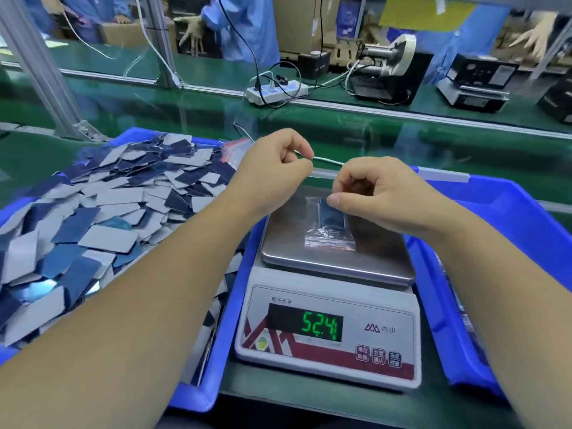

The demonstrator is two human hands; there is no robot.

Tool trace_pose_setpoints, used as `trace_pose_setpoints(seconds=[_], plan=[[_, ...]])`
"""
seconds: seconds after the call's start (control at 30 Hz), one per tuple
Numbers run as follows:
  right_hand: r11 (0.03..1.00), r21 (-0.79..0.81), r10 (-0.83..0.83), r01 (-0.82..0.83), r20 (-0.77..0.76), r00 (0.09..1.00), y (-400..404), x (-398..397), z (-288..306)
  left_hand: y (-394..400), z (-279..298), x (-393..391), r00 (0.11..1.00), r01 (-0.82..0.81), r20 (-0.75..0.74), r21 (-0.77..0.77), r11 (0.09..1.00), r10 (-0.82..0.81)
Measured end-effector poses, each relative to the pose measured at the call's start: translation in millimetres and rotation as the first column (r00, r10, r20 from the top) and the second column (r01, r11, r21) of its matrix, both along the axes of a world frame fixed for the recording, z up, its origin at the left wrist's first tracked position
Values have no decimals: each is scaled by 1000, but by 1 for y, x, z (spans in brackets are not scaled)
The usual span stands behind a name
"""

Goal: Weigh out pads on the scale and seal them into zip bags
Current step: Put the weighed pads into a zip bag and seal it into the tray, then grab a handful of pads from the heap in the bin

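Note:
A white digital scale point(328, 332) stands in front of me with its green display reading 52.4. On its steel pan point(284, 243) lies a small clear zip bag point(329, 230) with dark blue pads inside. My right hand point(377, 193) pinches the bag's top edge between thumb and fingers. My left hand point(275, 168) hovers just left of it, fingers curled, thumb and forefinger pinched together; what they hold cannot be made out. A heap of loose blue and grey pads point(102, 218) fills the blue bin point(226, 320) to the left of the scale.
A second blue bin point(507, 212) sits to the right of the scale. Beyond runs a green conveyor belt point(340, 131) with a white power strip point(275, 91), cables and machines on the far bench. People in blue coats stand behind it.

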State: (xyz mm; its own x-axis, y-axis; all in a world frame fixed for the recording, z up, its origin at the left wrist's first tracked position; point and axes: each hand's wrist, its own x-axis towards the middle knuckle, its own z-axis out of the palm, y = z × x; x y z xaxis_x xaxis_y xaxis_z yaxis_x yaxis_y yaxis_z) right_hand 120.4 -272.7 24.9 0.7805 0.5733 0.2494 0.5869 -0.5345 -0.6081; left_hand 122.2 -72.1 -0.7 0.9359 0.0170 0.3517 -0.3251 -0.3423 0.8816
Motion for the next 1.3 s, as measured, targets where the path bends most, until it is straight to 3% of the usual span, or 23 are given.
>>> trace_pose_setpoints(seconds=[0.17,0.47,0.8,0.93,1.07,1.23,1.3], plan=[[999,-36,-32,33,26,999,0,0,-3,0,0,-1,1000,-19,10,12,1000,19],[948,-316,48,-43,9,999,0,-1,-2,-1,2,-4,999,-31,12,32,999,31],[964,-266,44,7,184,982,8,-8,0,-5,0,-5,999,-18,49,87,996,13],[969,-241,-13,58,182,983,-3,-9,14,-20,11,-10,997,-16,72,131,991,7],[953,-278,-62,117,198,978,-33,-14,31,-44,27,-19,986,116,80,328,938,-150],[903,-282,-303,324,119,946,-103,-26,26,-57,31,-33,946,274,31,459,845,-323],[847,-358,-402,393,53,914,-129,-29,17,-60,29,-36,936,306,-13,520,798,-351]])
